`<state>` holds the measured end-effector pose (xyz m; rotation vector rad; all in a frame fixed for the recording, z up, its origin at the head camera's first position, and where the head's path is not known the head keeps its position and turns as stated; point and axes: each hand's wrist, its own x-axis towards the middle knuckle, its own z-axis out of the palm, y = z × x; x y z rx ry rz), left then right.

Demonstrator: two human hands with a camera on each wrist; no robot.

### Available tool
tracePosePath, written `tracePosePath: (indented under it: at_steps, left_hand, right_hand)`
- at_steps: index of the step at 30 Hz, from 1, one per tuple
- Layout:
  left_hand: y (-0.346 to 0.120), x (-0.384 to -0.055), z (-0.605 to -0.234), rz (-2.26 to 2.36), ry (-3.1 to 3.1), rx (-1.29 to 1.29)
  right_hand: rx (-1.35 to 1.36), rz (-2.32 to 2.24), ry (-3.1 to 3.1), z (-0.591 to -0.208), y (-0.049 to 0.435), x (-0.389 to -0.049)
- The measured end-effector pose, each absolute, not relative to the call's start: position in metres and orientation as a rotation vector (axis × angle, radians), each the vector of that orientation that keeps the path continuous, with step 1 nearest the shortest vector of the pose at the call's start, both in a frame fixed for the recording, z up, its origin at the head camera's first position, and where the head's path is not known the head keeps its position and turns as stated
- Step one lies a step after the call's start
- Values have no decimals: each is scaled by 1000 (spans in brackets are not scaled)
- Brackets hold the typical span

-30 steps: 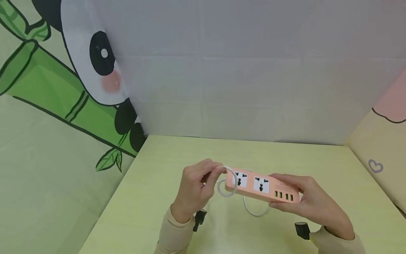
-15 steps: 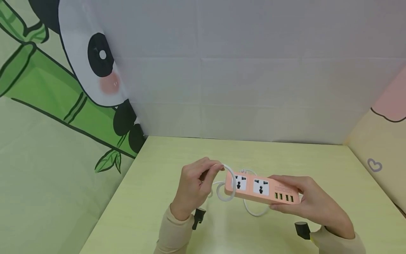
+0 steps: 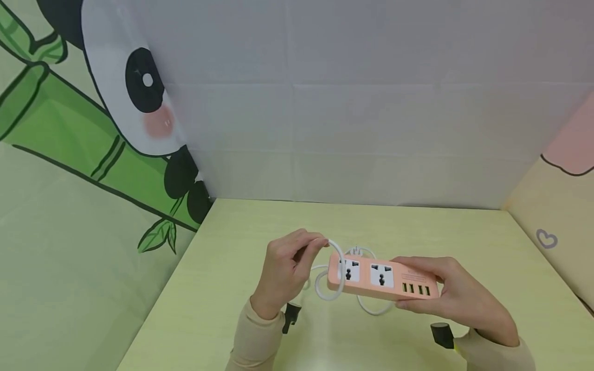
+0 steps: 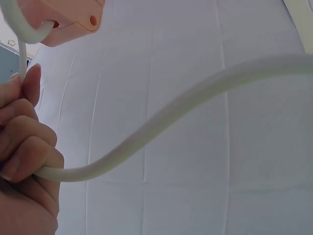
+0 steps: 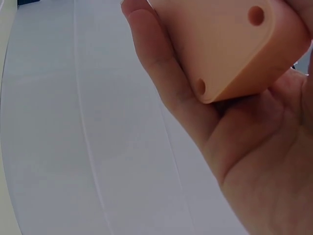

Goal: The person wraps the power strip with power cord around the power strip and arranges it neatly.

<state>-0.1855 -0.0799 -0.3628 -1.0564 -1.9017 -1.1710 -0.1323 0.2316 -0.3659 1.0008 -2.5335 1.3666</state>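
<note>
A pink power strip (image 3: 399, 282) with two white sockets and several USB ports is held above the table by my right hand (image 3: 459, 288), which grips its right end between thumb and fingers. In the right wrist view the strip's underside (image 5: 220, 44) shows two round holes. My left hand (image 3: 289, 268) pinches the white cord (image 3: 341, 252) close to the strip's left end. The cord loops in front of that end, and in the left wrist view it enters the strip's end and also runs out from under the curled fingers (image 4: 29, 142). Behind the strip's top edge shows the white plug (image 3: 356, 251).
The pale yellow table (image 3: 223, 309) lies under both hands. A loop of cord hangs below the strip. A grey-white cloth wall (image 3: 362, 118) stands behind, with a printed panda and bamboo panel (image 3: 106, 129) at left and a cream panel (image 3: 557, 216) at right.
The strip has tilted a little, its left end dropping slightly, and more of the plug shows behind it. The cord loop has widened and sunk slightly. Both hands keep their holds.
</note>
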Motion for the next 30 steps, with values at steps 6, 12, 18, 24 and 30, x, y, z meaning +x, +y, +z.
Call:
tracePosePath:
  at_steps: [6, 12, 18, 24, 30]
  left_hand:
    - [-80, -187, -366, -1180, -1933, -1064]
    - [-80, -187, -368, -1155, -1970, -1066]
    - [-79, -189, -371, -1143, -1990, -1083]
    - [-78, -189, -372, -1112, -2037, -1066]
    - [-76, -187, -373, -1091, -2086, -1059]
  right_hand:
    - [1015, 1376, -2538, -366, 230, -130]
    - [1001, 1380, -2541, -368, 230, -129]
    - [1004, 1420, -2529, -368, 230, -128]
    - [985, 1473, -2520, -369, 229, -127]
    - [1015, 1486, -2481, -370, 228, -129]
